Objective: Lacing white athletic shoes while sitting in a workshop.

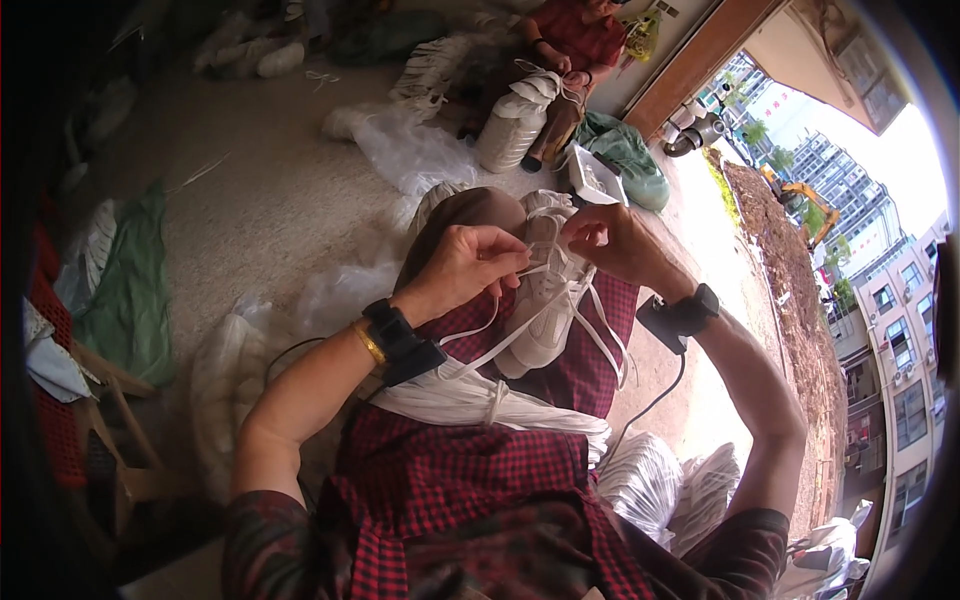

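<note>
A white lace-up sneaker (540, 325) rests on my lap over the red checked cloth, its toe toward me. Thumb and fingers of my left hand (465, 265) pinch a white shoelace (541, 268) at the sneaker's left side. My right hand (622, 245) is at the far right of the lacing, its fingers curled in a pinch; the lace seems to run to it, but the fingertips are partly hidden. Loose lace ends (612, 350) hang down on both sides of the sneaker. A knotted white cloth strip (490, 405) lies across my waist.
Opposite me sits a person in a red shirt (575, 35), handling a bundle of pale shoe pieces (515, 125). A white box (594, 178) and a green sack (640, 165) stand nearby. Plastic-wrapped bundles (640, 485) flank me. A red crate (58, 400) is at left.
</note>
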`<state>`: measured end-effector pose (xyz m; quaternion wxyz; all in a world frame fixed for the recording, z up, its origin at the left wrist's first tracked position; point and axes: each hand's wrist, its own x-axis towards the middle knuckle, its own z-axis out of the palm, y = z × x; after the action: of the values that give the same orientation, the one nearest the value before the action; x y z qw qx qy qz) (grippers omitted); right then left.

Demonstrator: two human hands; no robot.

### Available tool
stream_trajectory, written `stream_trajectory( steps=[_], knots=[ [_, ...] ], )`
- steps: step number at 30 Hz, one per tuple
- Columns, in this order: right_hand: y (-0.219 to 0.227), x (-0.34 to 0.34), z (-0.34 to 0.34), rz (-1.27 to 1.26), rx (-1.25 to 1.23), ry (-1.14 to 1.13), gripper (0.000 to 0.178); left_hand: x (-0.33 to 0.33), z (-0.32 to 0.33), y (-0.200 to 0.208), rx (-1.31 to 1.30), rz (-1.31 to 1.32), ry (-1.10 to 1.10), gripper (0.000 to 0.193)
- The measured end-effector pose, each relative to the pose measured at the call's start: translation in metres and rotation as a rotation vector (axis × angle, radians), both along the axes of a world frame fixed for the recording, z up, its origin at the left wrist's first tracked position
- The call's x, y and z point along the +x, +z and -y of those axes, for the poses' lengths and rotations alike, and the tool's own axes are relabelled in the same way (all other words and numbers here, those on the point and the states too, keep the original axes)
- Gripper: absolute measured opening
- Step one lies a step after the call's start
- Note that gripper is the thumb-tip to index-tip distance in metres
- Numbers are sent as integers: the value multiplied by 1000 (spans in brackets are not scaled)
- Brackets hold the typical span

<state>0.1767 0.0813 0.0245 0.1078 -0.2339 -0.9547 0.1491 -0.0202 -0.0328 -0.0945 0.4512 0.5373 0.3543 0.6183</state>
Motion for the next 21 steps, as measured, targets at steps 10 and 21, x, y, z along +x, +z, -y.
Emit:
stream_trajectory(
  steps=[10,21],
  knots=[
    [1,-32,8,-218,-108,-85,18,2,3,6,15,-130,-52,18],
    [19,-55,-3,-276,12,12,25,40,-8,31,335,-536,386,11]
  ],
)
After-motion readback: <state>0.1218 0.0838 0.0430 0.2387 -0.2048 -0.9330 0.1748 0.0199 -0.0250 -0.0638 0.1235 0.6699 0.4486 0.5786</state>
